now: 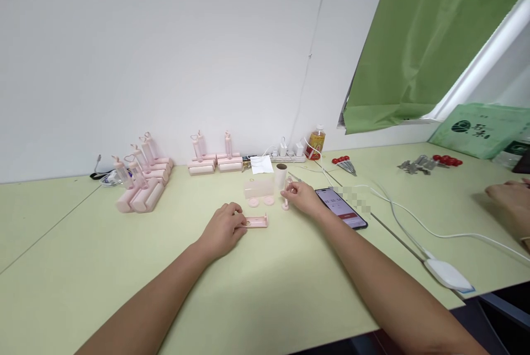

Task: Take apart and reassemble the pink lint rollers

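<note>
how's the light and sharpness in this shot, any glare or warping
Head view: soft light, faint shadow on the table towards its near edge; pale sheen on the green blind; wide-angle stretch towards the edges; pink tray too soft for fine detail; pixelated patch beside the phone

A plain white wall (165, 40), marked by a thin crack-like line, is met by a pale green desk (83, 244) divided by dark seams. A slanted opening at right is partly covered by a green blind (418, 40), its lower edge slightly creased. Bright light is admitted along a white frame (476, 62) beside it.
</note>
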### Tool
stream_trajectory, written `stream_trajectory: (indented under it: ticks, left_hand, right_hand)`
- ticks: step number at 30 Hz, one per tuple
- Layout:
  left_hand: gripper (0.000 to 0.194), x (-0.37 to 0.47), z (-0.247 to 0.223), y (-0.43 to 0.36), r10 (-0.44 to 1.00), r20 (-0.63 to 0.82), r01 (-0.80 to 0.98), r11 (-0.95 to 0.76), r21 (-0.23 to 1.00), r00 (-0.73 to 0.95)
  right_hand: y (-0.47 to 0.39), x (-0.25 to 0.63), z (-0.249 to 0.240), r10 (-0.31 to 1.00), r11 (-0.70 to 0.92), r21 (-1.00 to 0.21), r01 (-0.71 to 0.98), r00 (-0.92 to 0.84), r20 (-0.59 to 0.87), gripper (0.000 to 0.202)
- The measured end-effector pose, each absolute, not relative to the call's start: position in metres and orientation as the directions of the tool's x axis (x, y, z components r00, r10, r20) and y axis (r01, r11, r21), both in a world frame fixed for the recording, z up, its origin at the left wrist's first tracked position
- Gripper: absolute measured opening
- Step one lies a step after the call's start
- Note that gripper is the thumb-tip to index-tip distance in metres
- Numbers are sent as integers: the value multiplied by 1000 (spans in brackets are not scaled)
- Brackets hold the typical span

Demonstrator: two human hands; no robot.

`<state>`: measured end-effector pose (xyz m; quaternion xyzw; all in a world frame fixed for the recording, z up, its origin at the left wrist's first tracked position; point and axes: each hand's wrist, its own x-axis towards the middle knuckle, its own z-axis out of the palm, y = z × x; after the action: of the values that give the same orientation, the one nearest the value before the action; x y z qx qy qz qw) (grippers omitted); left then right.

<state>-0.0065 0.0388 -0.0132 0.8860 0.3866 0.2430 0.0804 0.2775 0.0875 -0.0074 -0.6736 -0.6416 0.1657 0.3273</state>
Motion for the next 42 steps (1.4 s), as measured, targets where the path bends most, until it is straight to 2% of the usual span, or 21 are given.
stream_trajectory:
  ticks: [4, 10, 13, 16, 17, 19, 22, 25, 28, 30, 34, 36, 40, 42]
  left_hand:
    - [20, -4, -8, 34, 728, 362, 632, -685, 362, 583]
    - [27, -7, -4, 33, 749, 458, 645, -654, 395, 479]
    - [31, -11, -3, 34, 797, 399, 679, -598, 425, 453]
    - [40, -12, -1, 33, 800, 280, 688, -600, 408, 531]
    - [41, -12, 0, 32, 785, 250, 684, -618, 388, 567]
    - [35, -10, 0, 29, 753, 218, 673, -654, 344, 621]
    - [19, -9, 0, 27, 745, 188, 673, -662, 331, 640]
    - [22, -13, 1, 30, 768, 173, 677, -630, 382, 617]
    - [26, -19, 6, 38, 800, 277, 684, -599, 416, 532]
    - [25, -20, 10, 44, 816, 373, 698, -574, 428, 442]
    - [23, -16, 14, 55, 841, 455, 708, -510, 489, 292]
    - [22, -14, 15, 59, 873, 432, 684, -458, 568, 226]
    - [15, -8, 22, 69, 958, 270, 578, -273, 769, 93]
    - [11, -4, 25, 75, 971, 233, 547, -222, 807, 50]
  right_hand:
    - [85, 276, -4, 974, 22, -641, 767, 128, 187, 27]
    - [84, 275, 2, 955, 14, -633, 774, 177, 237, 31]
    - [80, 273, 8, 936, 20, -640, 768, 210, 282, 37]
    - [71, 267, 19, 811, 153, -622, 768, 262, 523, 38]
    - [66, 263, 21, 763, 232, -597, 768, 237, 601, 35]
    - [56, 253, 23, 748, 417, -541, 730, 63, 661, 32]
    - [45, 237, 15, 741, 649, -508, 566, -317, 593, 30]
    - [45, 226, 2, 713, 689, -568, 451, -565, 416, 37]
    - [51, 222, -7, 760, 607, -618, 499, -592, 269, 45]
    - [54, 221, -9, 790, 566, -612, 553, -576, 210, 46]
    - [55, 218, -9, 769, 613, -520, 595, -601, 218, 37]
    - [53, 216, -8, 760, 633, -466, 618, -609, 225, 37]
    - [48, 214, -3, 751, 649, -376, 661, -636, 178, 35]
    - [44, 213, -2, 744, 658, -346, 669, -649, 158, 33]
